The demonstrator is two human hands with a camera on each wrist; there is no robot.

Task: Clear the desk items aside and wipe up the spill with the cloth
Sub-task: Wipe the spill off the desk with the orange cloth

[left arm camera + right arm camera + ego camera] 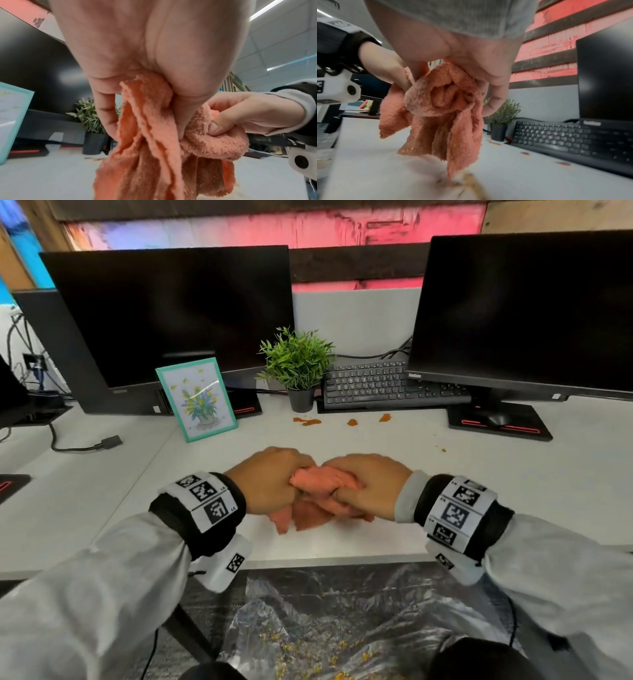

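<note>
Desk [428, 491]: 2 monitors, 4 spill [310, 422] blobs | left hand [270, 481], right hand [370, 484] grips clench 1 cloth [322, 501]

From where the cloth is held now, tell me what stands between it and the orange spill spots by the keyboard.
Nothing visible does. Both the left hand and right hand grip the orange cloth above bare desk. The spill spots lie beyond, in front of the potted plant and keyboard.
</note>
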